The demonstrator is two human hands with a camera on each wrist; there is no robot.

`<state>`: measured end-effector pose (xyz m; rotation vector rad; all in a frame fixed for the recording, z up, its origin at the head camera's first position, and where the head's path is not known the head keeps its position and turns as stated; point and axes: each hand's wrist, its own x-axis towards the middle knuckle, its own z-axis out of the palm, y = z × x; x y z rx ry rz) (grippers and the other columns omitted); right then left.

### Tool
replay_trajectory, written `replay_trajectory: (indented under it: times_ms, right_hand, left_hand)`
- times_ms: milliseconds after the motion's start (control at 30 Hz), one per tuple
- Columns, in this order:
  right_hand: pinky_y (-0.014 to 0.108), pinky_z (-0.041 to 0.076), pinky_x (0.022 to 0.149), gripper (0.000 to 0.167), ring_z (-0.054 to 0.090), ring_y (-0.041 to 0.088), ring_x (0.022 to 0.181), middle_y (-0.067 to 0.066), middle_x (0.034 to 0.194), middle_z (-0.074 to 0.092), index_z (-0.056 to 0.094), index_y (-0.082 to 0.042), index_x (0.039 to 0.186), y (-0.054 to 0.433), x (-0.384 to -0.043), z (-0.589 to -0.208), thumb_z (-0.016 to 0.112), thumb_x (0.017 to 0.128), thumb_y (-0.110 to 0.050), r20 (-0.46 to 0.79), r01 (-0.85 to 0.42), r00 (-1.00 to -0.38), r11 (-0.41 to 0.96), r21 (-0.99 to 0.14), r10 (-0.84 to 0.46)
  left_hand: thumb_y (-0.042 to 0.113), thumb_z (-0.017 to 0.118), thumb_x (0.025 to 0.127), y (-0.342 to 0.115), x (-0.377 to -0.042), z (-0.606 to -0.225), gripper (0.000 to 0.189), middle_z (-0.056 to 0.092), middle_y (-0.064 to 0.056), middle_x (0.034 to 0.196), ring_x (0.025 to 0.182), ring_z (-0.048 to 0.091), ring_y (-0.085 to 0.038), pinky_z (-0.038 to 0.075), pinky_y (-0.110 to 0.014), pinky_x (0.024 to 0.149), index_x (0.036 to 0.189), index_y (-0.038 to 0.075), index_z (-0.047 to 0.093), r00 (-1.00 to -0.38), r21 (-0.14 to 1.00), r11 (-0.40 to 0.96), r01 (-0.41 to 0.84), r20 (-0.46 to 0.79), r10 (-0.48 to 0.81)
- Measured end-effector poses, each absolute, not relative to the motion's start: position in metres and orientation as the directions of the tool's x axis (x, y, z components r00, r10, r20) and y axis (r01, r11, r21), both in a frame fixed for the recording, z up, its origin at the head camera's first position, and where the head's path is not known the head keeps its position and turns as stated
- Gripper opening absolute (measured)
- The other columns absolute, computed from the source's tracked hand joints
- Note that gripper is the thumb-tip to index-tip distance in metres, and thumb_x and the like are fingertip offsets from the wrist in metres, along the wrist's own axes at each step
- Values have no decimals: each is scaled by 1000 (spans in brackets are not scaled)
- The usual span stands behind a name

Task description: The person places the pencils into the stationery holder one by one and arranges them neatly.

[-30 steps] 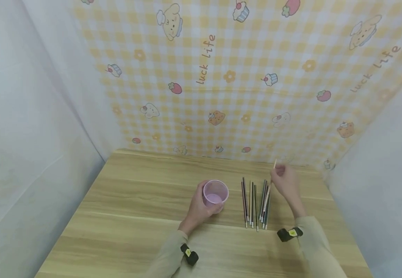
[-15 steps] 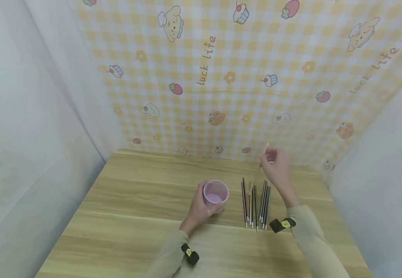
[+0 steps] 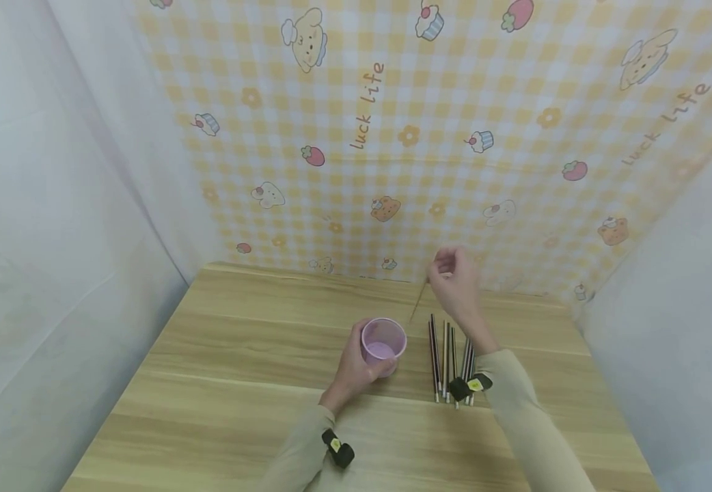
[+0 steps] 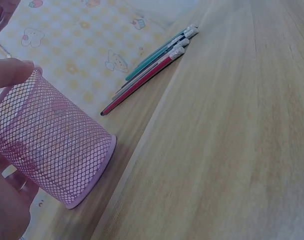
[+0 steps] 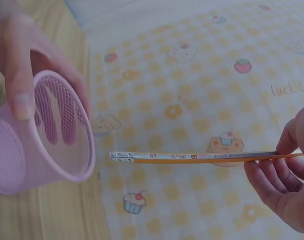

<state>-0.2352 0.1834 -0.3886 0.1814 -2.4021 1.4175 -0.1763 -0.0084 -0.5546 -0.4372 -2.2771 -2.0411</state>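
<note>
My left hand (image 3: pixel 356 362) grips a pink mesh pencil cup (image 4: pixel 59 142), its fingers round the side near the rim. The cup stands upright on the table, and in the right wrist view its mouth (image 5: pixel 64 125) shows nothing inside. My right hand (image 3: pixel 456 280) pinches an orange-and-silver pencil (image 5: pixel 191 157) between thumb and fingers, raised to the right of the cup. The pencil's eraser end points down toward the cup's rim, a short way apart from it. Several pencils (image 3: pixel 436 359) lie side by side on the table right of the cup, partly hidden under my right wrist.
The wooden table (image 3: pixel 221 355) runs back to a yellow checked cloth (image 3: pixel 356 178) hanging behind it. White cloth walls (image 3: pixel 55 205) stand at both sides. A dark camera band (image 3: pixel 471 387) sits on each wrist.
My right hand has lifted the pencil up off the row of pencils and carried it left toward the cup. My left hand has stayed in place on the cup.
</note>
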Motion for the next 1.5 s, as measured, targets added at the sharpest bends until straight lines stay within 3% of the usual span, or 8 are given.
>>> replay_trajectory:
  times_ms: [167,500,833,1500]
  right_hand:
    - [16,56,72,26,64,26,91,18,103,65,54,6,116,167,-240,-402,60,92,-2,371,-312,-929,507,-803,16]
    - [19,58,69,22,67,31,87,20,98,67,56,6,110,149,-244,-428,61,90,0,463,-433,-883,505,-746,-73]
    - [24,59,72,20,65,25,87,14,98,66,56,2,110,139,-241,-452,60,90,0,358,-359,-928,502,-787,-102]
    - [25,60,73,23,67,24,82,15,92,67,58,5,108,133,-235,-486,65,85,2,329,-358,-933,495,-792,-148]
  left_hand:
    - [2,83,75,-13,-168,-533,90,46,-33,144,130,48,-53,42,-69,108,149,-6,33,-956,971,70,230,212,201]
    - [3,83,76,-14,-166,-531,88,46,-34,144,130,49,-52,42,-69,108,148,-7,33,-948,964,59,259,242,206]
    - [3,83,76,-14,-167,-531,88,47,-32,143,129,50,-51,44,-67,107,148,-6,34,-944,960,49,277,262,202]
    - [2,80,79,-16,-168,-536,87,44,-31,145,131,48,-49,44,-66,108,150,-6,31,-939,963,15,267,257,228]
